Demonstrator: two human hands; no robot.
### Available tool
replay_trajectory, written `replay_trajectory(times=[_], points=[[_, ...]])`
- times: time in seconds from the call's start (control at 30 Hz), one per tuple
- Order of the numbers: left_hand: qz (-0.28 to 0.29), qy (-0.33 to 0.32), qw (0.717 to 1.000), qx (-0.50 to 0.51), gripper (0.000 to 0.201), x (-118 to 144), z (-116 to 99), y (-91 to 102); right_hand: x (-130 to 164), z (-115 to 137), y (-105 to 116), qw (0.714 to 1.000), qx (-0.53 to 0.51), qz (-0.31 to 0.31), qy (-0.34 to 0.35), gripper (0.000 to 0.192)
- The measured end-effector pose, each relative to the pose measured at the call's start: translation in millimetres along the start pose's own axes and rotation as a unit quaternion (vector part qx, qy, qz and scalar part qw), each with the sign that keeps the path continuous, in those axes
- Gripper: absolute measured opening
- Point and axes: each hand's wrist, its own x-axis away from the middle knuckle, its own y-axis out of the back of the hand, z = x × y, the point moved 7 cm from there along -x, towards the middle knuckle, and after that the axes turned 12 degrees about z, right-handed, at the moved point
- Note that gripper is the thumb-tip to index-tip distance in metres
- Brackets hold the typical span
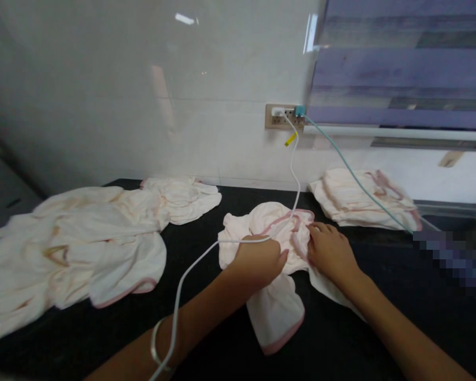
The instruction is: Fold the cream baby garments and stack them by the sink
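A crumpled cream garment [277, 312] with pink trim lies in the middle of the dark counter. One part of it, edged in pink, hangs toward me. My left hand [262, 259] is curled closed on the cloth, its fingertips partly hidden. At the garment's right side, my right hand [331, 251] grips a fold by the pink edging, fingers bent over the fabric. A white cable [200, 257] runs across the cloth and over my left hand and forearm.
More cream garments [115, 233] are heaped at the left. A folded cream stack [353, 196] lies at the back right. Two plugs sit in a wall socket [284, 117], and a green cable [341, 153] runs down rightward. The dark counter [206, 338] meets a pale wall.
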Motion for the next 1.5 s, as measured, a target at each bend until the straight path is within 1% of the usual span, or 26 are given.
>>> replay_trajectory(times=[0.1, 0.17, 0.23, 0.3, 0.37, 0.4, 0.47, 0.53, 0.63, 0.7, 0.73, 0.8, 0.87, 0.93, 1.03, 1.13, 1.17, 1.23, 1.27, 1.3, 1.37, 1.43, 1.5], points=[[0.000, -0.098, 0.995, 0.014, 0.047, 15, -30, -4.9, 0, -8, 13, 0.998, 0.012, -0.041, -0.042, 0.033], [-0.003, -0.173, 0.985, -0.009, 0.054, 26, -51, -7.2, 0, -14, 21, 0.995, 0.003, -0.055, -0.078, 0.031], [-0.002, -0.244, 0.969, -0.022, 0.064, 34, -69, -8.7, -1, -22, 23, 0.993, -0.018, -0.036, -0.115, 0.030], [-0.004, -0.310, 0.951, -0.007, 0.068, 39, -83, -7.4, -3, -28, 21, 0.990, -0.036, -0.006, -0.139, 0.028], [-0.017, -0.347, 0.937, 0.030, 0.068, 40, -88, -1.9, -3, -28, 21, 0.990, -0.044, 0.002, -0.133, 0.028], [-0.026, -0.349, 0.935, 0.050, 0.066, 38, -88, 1.6, -3, -27, 21, 0.991, -0.047, -0.005, -0.121, 0.030], [-0.039, -0.328, 0.940, 0.087, 0.060, 31, -80, 7.4, -3, -23, 22, 0.994, -0.062, -0.020, -0.091, 0.037], [-0.052, -0.285, 0.952, 0.104, 0.052, 21, -65, 10.0, -4, -21, 19, 0.994, -0.094, -0.028, -0.058, 0.044], [-0.077, -0.196, 0.973, 0.095, 0.040, 1, -33, 7.3, -8, -13, 8, 0.989, -0.138, -0.044, 0.033, 0.045], [-0.079, -0.158, 0.981, 0.080, 0.033, -11, -13, 1.1, -11, -10, -2, 0.988, -0.121, -0.051, 0.080, 0.047], [-0.074, -0.151, 0.983, 0.078, 0.030, -16, -6, -2.8, -13, -9, -9, 0.989, -0.105, -0.043, 0.092, 0.049], [-0.059, -0.147, 0.984, 0.086, 0.027, -23, 4, -9.6, -17, -10, -22, 0.991, -0.086, 0.000, 0.102, 0.052], [-0.047, -0.145, 0.984, 0.097, 0.029, -26, 9, -13.0, -18, -11, -32, 0.987, -0.094, 0.053, 0.117, 0.053], [-0.025, -0.145, 0.984, 0.095, 0.035, -25, 8, -14.0, -16, -10, -34, 0.983, -0.105, 0.083, 0.128, 0.058], [0.044, -0.130, 0.987, 0.089, 0.047, -21, 5, -13.1, -10, -6, -30, 0.979, -0.117, 0.094, 0.138, 0.068], [0.105, -0.135, 0.980, 0.097, 0.054, -16, 1, -6.3, -6, 2, -26, 0.970, -0.143, 0.101, 0.170, 0.069], [0.116, -0.148, 0.977, 0.105, 0.053, -15, -1, -3.5, -5, 5, -24, 0.966, -0.154, 0.100, 0.185, 0.067], [0.118, -0.178, 0.968, 0.134, 0.048, -13, -5, 1.3, -7, 7, -21, 0.961, -0.174, 0.082, 0.201, 0.065], [0.110, -0.191, 0.963, 0.154, 0.046, -12, -7, 2.8, -9, 5, -19, 0.962, -0.183, 0.064, 0.191, 0.065], [0.094, -0.200, 0.960, 0.175, 0.045, -13, -7, 4.1, -12, 0, -17, 0.967, -0.189, 0.039, 0.165, 0.067], [0.045, -0.196, 0.957, 0.207, 0.047, -17, -4, 5.6, -16, -18, -12, 0.979, -0.189, -0.015, 0.073, 0.074], [-0.019, -0.156, 0.963, 0.217, 0.051, -23, 6, 7.3, -18, -37, -9, 0.984, -0.173, -0.039, -0.029, 0.082], [-0.077, -0.087, 0.972, 0.202, 0.049, -27, 23, 9.2, -17, -53, -8, 0.984, -0.145, -0.020, -0.102, 0.078]])
